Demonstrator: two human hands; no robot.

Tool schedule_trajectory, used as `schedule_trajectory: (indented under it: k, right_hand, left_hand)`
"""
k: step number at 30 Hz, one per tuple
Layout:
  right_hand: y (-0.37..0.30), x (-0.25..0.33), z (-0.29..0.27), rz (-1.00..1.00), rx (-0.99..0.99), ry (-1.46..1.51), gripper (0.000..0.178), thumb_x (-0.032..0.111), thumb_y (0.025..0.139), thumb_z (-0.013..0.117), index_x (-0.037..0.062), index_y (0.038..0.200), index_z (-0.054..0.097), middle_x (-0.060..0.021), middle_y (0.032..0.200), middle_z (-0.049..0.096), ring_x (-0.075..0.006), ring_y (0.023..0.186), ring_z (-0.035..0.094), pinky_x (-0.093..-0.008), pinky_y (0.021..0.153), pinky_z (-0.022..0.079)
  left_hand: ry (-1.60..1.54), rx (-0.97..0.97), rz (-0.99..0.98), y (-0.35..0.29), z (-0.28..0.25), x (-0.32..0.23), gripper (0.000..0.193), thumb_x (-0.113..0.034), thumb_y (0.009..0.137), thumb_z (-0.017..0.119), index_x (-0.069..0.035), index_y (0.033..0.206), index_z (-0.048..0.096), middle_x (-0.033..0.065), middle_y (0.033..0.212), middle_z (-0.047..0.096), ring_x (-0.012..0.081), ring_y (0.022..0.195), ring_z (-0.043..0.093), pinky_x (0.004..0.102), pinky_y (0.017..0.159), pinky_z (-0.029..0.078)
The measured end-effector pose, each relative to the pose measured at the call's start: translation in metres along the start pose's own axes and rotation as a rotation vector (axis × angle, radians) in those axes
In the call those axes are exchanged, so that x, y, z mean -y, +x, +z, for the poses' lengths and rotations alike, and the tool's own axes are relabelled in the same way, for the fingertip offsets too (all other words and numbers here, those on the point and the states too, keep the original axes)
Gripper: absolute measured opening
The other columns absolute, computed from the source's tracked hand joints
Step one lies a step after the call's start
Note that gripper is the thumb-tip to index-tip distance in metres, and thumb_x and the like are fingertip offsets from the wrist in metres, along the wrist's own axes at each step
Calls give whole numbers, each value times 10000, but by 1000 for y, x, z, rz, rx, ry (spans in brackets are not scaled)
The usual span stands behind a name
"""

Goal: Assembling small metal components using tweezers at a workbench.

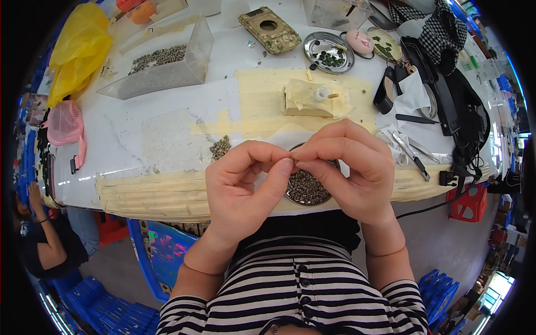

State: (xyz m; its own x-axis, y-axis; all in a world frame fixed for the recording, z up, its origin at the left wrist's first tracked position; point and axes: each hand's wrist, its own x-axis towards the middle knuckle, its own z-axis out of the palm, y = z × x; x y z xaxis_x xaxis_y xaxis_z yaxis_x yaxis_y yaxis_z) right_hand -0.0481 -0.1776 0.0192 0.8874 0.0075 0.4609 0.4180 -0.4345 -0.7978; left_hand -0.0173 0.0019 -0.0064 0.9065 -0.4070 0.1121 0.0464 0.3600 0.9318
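My left hand point(245, 187) and my right hand point(352, 167) meet fingertip to fingertip above a round dish point(304, 203) at the table's near edge. Each hand pinches with thumb and forefinger, and a tiny piece seems to sit between them, too small to name. Small metallic brown-grey parts point(306, 188) fill the dish, which my hands partly cover. To the left of my left hand lies a loose pile of similar small parts point(220, 147). Beyond my hands stands a tape-covered block point(301, 99) with a small white cup point(322, 94) on it.
A clear bin point(195, 61) of small parts stands far left, beside a yellow bag point(81, 47). A camouflage toy-vehicle hull point(270, 30) and a round metal tray point(329, 51) lie at the back. Tweezers point(424, 149) and a cutter knife point(410, 155) lie right. Another person's arm point(47, 234) is far left.
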Motion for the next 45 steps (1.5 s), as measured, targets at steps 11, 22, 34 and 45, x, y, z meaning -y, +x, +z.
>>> schedule_trajectory:
  k: [11,22,34,45]
  right_hand:
    - [0,1,-3,-132,13,-166,226,-37,736,774,15,948,720,-84,847,651,-226,744,654,-315,623,533]
    - [0,2,-5,-70,19,-126,191,-49,767,759,8,948,735,-88,846,668,-202,720,662,-300,617,532]
    - [1,0,-19,35,98,18,132,-43,774,768,2,895,741,-69,829,688,-172,711,666,-279,606,530]
    - [0,-2,-13,-303,50,-289,215,78,732,791,10,914,698,-80,814,647,-228,703,656,-318,595,532]
  left_hand:
    - [216,-49,137,1,3,8,79,57,866,698,35,942,698,55,859,684,92,783,615,225,731,478]
    - [587,-11,432,4,1,10,135,117,818,684,35,925,676,93,876,676,169,796,622,275,745,483]
    - [444,111,334,4,-2,7,98,76,861,690,45,953,678,102,875,678,179,790,616,277,719,474]
    - [26,125,-16,1,-5,3,120,39,918,676,76,1032,689,78,944,709,101,846,637,232,784,500]
